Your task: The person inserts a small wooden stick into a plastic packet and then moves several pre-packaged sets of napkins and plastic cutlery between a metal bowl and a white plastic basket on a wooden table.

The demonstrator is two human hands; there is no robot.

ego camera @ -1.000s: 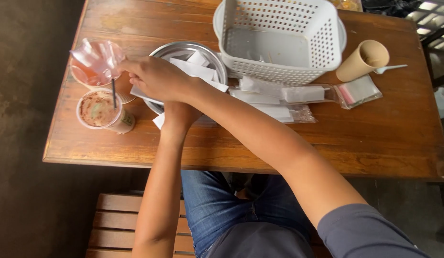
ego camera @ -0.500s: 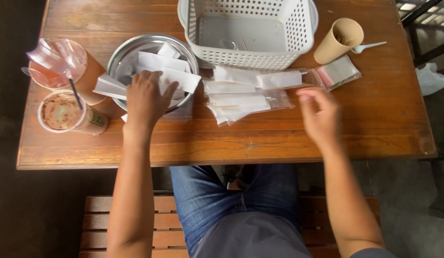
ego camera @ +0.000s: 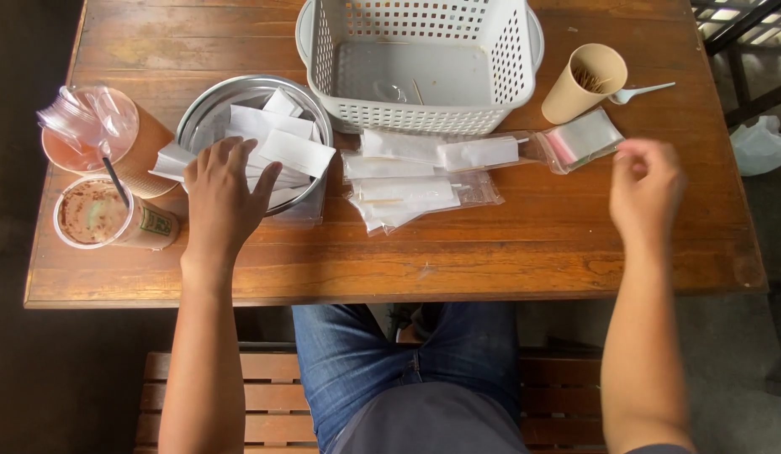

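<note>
- Bare wooden table [ego camera: 508, 252] runs along the near edge, from 5 to 7 o'clock.
- White basket [ego camera: 420, 63] blocks 12 o'clock.
- Two cups [ego camera: 113, 181] crowd 9 o'clock.
- Paper cup [ego camera: 579, 84] stands at 2 o'clock.

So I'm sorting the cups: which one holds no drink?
The tan paper cup right of the white basket; it holds thin sticks, while both left-side cups hold drinks.
</note>
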